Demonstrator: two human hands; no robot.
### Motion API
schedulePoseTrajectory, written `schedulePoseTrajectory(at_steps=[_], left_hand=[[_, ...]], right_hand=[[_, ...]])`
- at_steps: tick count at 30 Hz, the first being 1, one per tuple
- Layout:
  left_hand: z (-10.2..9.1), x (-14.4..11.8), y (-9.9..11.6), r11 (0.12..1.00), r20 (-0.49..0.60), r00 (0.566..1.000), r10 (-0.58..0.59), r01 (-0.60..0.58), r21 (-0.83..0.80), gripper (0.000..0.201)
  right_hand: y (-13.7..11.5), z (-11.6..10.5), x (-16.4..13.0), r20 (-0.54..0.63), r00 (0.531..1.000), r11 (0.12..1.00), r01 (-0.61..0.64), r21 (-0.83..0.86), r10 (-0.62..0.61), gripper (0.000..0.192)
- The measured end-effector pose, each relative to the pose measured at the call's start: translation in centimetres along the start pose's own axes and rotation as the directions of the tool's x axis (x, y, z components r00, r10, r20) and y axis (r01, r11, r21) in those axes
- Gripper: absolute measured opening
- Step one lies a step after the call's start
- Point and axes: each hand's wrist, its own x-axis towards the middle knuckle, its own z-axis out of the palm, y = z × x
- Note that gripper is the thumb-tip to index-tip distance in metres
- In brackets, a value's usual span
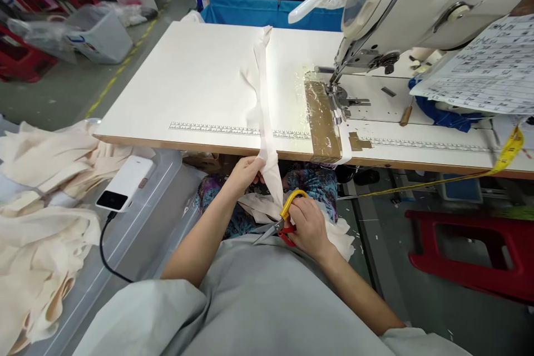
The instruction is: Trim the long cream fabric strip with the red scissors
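In the head view, a pale cloth strip (263, 89) runs from the upper middle of the frame down across the white desk (200, 78), over its front edge, and hangs toward the lap at the centre. The left hand (249, 172) has its grip pinched on the strip right at that edge. At lower centre, the right hand (308, 225) has its grip closed round the scissors (274, 228), whose parted blades point left. Whether they touch the loose cloth (259, 204) in the lap is hard to tell, as the pieces overlap there. Good handling here, I judge, means a firm pinch with the strip lightly taut and untwisted, the left fingertips well clear of the blades, and the scissor tips turned away from the patterned trousers (312, 186) and the loose cloth beneath.
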Motion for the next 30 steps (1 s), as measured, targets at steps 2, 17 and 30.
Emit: schedulePoseTrajectory(at_steps=[2, 17, 30], left_hand=[[0.2, -0.3, -0.5, 0.995, 0.054, 0.997, -0.051, 0.055, -0.083, 0.013], [0.0, -4.2, -2.9, 0.996, 0.157, 0.987, -0.043, 0.055, -0.072, 0.036], [-3.2, -8.5, -7.9, 0.948, -0.253, 0.948, -0.194, 0.114, -0.299, 0.047]], right_hand=[[0.2, -0.4, -0.7, 0.057, 0.994, 0.992, -0.101, 0.08, 0.097, 0.017], [0.8, 1.1, 0.2, 0.345, 0.788, 0.508, -0.599, 0.618, 0.51, 0.025], [2.5, -1.7, -0.6, 0.505, 0.747, 0.592, -0.657, 0.467, 0.431, 0.021]])
